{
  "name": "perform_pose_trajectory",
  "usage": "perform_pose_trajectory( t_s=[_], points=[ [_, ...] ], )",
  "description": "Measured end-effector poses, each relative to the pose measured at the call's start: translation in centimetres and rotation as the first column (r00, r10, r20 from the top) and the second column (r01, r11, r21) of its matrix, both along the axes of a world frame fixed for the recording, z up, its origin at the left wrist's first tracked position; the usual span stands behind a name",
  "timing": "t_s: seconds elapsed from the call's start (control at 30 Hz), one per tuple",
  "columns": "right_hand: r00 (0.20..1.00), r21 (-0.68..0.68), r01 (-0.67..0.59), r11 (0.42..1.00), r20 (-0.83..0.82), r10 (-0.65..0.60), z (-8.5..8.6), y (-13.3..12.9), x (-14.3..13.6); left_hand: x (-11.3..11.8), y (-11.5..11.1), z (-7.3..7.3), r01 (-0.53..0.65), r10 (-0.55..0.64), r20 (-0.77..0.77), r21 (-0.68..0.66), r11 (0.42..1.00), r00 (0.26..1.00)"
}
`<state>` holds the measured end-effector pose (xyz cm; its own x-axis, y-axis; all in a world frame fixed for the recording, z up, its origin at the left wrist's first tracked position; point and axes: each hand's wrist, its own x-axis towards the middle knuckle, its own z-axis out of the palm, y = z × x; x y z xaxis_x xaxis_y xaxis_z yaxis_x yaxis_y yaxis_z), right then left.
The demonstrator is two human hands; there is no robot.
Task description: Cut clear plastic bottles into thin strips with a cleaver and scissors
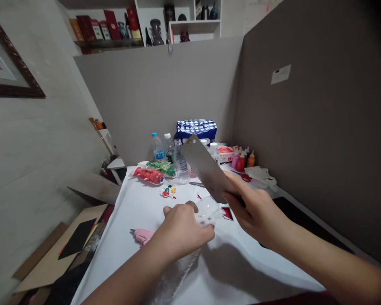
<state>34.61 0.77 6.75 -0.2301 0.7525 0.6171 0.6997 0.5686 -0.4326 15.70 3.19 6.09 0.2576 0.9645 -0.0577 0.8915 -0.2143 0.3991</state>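
Two hands: both busy over the white-covered desk (pixel 139 203), head view only.
Left hand (pixel 182 231): fingers curled down around a clear plastic bottle (pixel 206 210), pinning it flat to the desk at centre frame; its body runs back toward 6 o'clock under the forearm.
Right hand (pixel 257 212): fingers closed around the handle of a broad cleaver-like blade (pixel 206 169), which slants up toward 11 o'clock from the hand, its lower edge just over the bottle end.
Step in hand: looks like lining up a cut on the bottle, blade poised, contact not clear.
Next move calls for: steady left hold, fingers kept back from the blade line; bottle is round and slick, could roll.
Pink glue gun (pixel 142 235): on the desk at 9 o'clock of the left hand, apart.
Paint palette (pixel 168 191): 12 o'clock of the left hand.
Far edge: water bottles (pixel 158 147), paint bottles (pixel 241 160), blue patterned pack (pixel 197 128), toward 12 o'clock.
Red scraps (pixel 227 213): just beside the bottle.
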Motion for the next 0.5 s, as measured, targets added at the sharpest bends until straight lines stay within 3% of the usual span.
perform_pose_trajectory(
  t_s=[0.13, 0.37, 0.5],
  points=[
    [0.989, 0.161, -0.011, 0.987, -0.143, 0.034, -0.2, -0.7, -0.7, -1.2, -0.4, 0.9, -0.013, 0.010, 0.089, 0.030, 0.999, 0.996],
    [0.865, 0.136, -0.059, 0.989, -0.487, 0.119, -0.8, -2.6, -1.8, -2.7, -1.5, 1.8, 0.036, -0.035, 0.210, 0.003, 0.999, 0.977],
    [0.757, 0.129, 0.040, 0.991, -0.651, 0.054, -0.8, -3.6, -2.7, -3.1, -1.8, 2.4, 0.080, -0.081, 0.238, 0.012, 0.997, 0.968]
  ],
)
